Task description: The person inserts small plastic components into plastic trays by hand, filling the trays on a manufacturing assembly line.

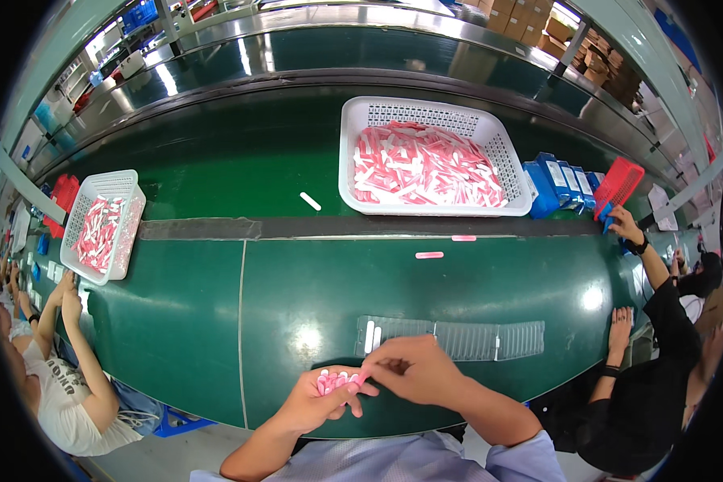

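My left hand (307,408) is closed round a bunch of small pink and white strips (337,381) with rounded ends. My right hand (416,371) reaches across to it, thumb and forefinger pinched on a pink strip (365,374) at the bunch's edge. Just beyond my hands a clear plastic tray (516,341) with a row of narrow slots lies flat on the green table. White strips (369,336) stand side by side in its left-end slots. The right hand hides part of the tray's near edge.
A large white basket (434,210) heaped with strips stands ahead; a smaller one (128,229) is at left. Loose strips (429,255) lie between. Blue boxes (548,189) and a red basket (618,186) are at right. Co-workers (80,394) sit on both sides.
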Action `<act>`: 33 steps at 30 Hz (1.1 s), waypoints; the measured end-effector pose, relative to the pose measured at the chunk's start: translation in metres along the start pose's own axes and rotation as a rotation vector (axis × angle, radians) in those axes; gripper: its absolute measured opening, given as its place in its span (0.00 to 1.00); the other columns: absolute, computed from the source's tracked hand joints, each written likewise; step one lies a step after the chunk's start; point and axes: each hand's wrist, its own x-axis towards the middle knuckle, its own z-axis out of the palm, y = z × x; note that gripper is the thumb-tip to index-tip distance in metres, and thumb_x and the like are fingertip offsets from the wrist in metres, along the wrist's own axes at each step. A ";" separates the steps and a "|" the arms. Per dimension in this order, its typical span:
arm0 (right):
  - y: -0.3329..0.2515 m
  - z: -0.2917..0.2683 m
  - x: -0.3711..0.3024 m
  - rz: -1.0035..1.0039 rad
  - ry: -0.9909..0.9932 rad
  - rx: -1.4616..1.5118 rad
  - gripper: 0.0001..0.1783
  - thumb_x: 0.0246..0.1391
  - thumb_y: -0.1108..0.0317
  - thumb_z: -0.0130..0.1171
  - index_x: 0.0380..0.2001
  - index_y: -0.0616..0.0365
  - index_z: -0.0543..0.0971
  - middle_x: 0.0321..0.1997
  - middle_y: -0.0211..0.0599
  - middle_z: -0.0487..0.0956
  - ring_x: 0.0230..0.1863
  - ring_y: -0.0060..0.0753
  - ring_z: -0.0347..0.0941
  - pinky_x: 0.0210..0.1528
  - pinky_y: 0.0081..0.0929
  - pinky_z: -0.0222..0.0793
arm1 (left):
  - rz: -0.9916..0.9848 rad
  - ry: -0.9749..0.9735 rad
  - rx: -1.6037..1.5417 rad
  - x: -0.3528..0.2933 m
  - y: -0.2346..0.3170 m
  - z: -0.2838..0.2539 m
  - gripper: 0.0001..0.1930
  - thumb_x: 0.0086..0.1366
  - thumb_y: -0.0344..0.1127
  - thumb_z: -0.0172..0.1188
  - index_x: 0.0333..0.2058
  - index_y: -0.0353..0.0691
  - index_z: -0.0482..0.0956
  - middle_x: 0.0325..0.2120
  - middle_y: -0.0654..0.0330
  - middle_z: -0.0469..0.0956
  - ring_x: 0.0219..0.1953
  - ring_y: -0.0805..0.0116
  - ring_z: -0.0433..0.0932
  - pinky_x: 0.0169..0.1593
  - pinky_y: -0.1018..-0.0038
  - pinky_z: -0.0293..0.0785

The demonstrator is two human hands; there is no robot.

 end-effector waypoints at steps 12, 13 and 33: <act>0.027 -0.039 0.035 -0.075 -0.073 -0.503 0.12 0.51 0.67 0.67 0.39 0.56 0.79 0.26 0.33 0.79 0.29 0.35 0.78 0.32 0.35 0.72 | -0.026 0.044 -0.292 -0.001 -0.001 -0.010 0.22 0.69 0.23 0.54 0.61 0.30 0.67 0.54 0.43 0.77 0.38 0.67 0.81 0.25 0.85 0.64; 0.030 -0.038 0.035 -0.076 -0.071 -0.502 0.12 0.51 0.67 0.67 0.39 0.56 0.79 0.26 0.33 0.79 0.29 0.35 0.78 0.32 0.35 0.72 | -0.036 0.035 -0.323 -0.002 -0.001 -0.010 0.22 0.68 0.21 0.53 0.61 0.30 0.67 0.53 0.43 0.77 0.38 0.67 0.81 0.25 0.84 0.64; 0.034 -0.025 -0.007 -0.461 0.515 -0.543 0.04 0.46 0.69 0.72 0.27 0.51 0.85 0.21 0.24 0.75 0.20 0.28 0.66 0.25 0.27 0.59 | -0.032 0.028 -0.166 -0.006 0.004 -0.008 0.19 0.71 0.27 0.56 0.58 0.29 0.70 0.51 0.44 0.79 0.39 0.66 0.83 0.22 0.85 0.59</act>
